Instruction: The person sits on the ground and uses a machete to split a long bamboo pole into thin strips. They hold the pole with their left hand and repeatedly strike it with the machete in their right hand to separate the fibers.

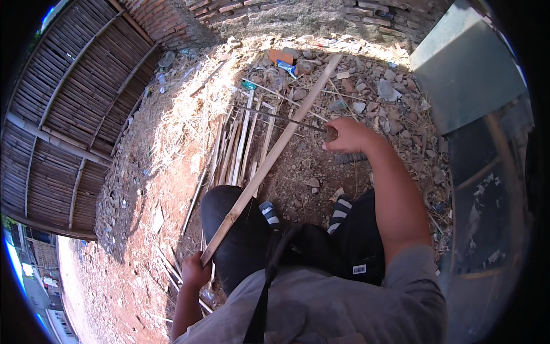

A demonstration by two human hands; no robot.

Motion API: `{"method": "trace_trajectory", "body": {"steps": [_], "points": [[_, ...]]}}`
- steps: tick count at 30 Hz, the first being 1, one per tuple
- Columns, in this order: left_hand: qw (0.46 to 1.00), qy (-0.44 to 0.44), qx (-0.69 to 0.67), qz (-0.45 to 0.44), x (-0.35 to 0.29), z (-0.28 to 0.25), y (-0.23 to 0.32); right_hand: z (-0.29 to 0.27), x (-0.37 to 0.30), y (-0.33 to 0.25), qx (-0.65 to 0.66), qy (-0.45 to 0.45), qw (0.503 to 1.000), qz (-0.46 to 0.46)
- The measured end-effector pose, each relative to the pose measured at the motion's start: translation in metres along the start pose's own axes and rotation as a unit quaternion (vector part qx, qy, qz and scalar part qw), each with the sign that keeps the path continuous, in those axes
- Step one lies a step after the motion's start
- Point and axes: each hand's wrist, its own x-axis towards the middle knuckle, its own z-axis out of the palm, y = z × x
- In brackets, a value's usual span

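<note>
A long, flat bamboo strip runs slantwise across my right-leaning view, from the lower left over my left knee to the rubble at the top. My left hand is closed round its near end. In my right hand is the short handle of a long tool with a thin dark blade. The blade crosses the strip at its upper half and points left; whether they touch, I cannot tell. Beneath lies a pile of narrow bamboo strips on the ground, partly hidden by my left leg.
Stones and rubble cover the ground to the right, with a blue wrapper at the top. A woven bamboo wall stands left, a brick wall ahead, a grey panel right. More strips lie by my left arm.
</note>
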Motion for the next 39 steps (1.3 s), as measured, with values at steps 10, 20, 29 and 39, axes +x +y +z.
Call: {"method": "trace_trajectory", "body": {"steps": [10, 20, 29, 39], "points": [[0.999, 0.02, -0.019, 0.02, -0.002, 0.0, -0.003, -0.003, 0.011, 0.029, 0.103, 0.126, 0.972, 0.168], [0.999, 0.04, 0.002, 0.014, -0.011, 0.014, -0.012, 0.019, 0.015, -0.027, -0.049, -0.066, 0.997, 0.013], [0.996, 0.068, 0.048, -0.028, -0.018, 0.011, -0.002, 0.034, 0.017, -0.05, -0.078, -0.064, 0.995, 0.028], [0.995, 0.086, 0.039, 0.012, -0.017, 0.004, -0.001, 0.043, 0.028, -0.019, -0.015, -0.008, 0.999, 0.043]]}}
